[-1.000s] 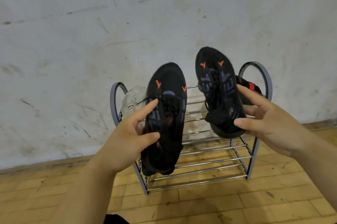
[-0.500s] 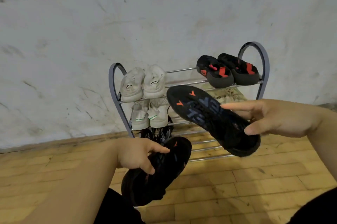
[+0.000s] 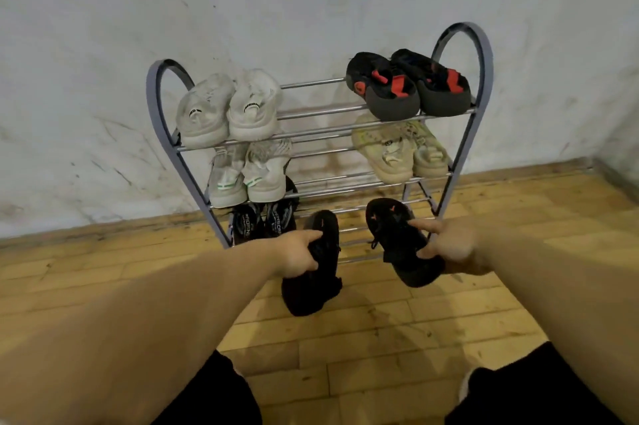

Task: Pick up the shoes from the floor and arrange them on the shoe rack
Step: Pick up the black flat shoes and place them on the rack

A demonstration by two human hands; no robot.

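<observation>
My left hand grips a black shoe with small orange marks, toe pointing at the rack. My right hand grips its partner, the second black shoe, whose toe reaches over the lowest bars. Both shoes hang low in front of the bottom tier of the metal shoe rack. The rack stands against the wall on the wooden floor.
White sneakers and black-red shoes fill the top tier. White-green sneakers and beige shoes sit on the middle tier. Dark sneakers occupy the bottom left. My knees in dark shorts frame the floor.
Both hands have dropped from chest height toward the rack's bottom tier, carrying the black shoes and turning their toes toward the rack. The view has tilted down.
</observation>
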